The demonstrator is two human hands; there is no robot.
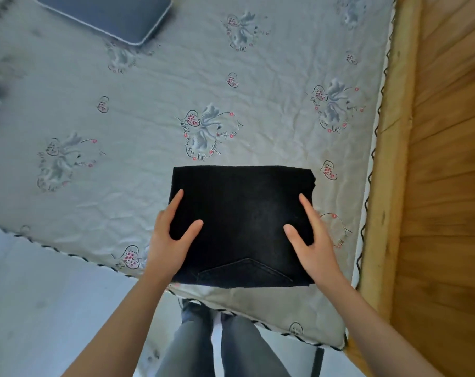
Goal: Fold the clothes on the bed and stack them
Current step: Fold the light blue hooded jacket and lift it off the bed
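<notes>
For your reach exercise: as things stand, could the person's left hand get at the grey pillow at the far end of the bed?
Probably not without leaning in. The left hand rests on the folded black jeans at the near edge, and the pillow lies far across the bed. Only bare sheet lies between, so nothing blocks it.

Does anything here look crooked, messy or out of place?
Nothing stands out. The black folded jeans lie in a neat rectangle near the bed's edge, with the left hand and right hand on their sides. The sheet is just wrinkled.
</notes>
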